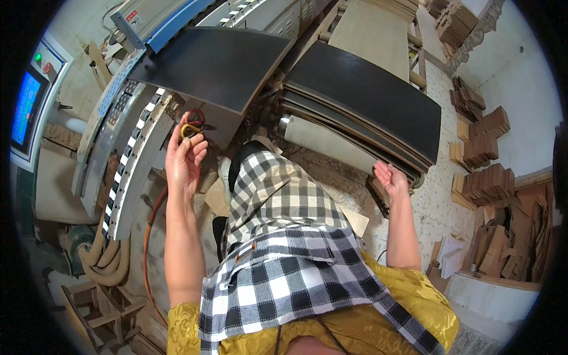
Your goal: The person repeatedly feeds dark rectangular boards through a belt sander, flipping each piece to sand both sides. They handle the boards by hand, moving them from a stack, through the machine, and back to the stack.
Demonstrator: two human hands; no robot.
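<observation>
My left hand [188, 159] has its thumb and fingers on a pair of scissors [191, 124] with red and yellow handle loops and a short dark blade. Just beyond it, the corner of a black-faced panel [217, 66] juts from the blue and grey machine [173, 22]. My right hand [392, 178] is palm up and holds nothing, its fingers loosely extended. It is beside the near right end of a stack of black-faced panels [364, 100], which lies on a roller conveyor with a pale roller [330, 140]. Whether the fingertips touch the stack is unclear.
A control panel with a lit screen [26, 108] stands at the left. Beside my left forearm runs a black-and-white feed track [133, 155]; a red hose [151, 235] lies on the floor. Stacks of brown boards [481, 148] line the right wall, near a bin of offcuts [501, 248].
</observation>
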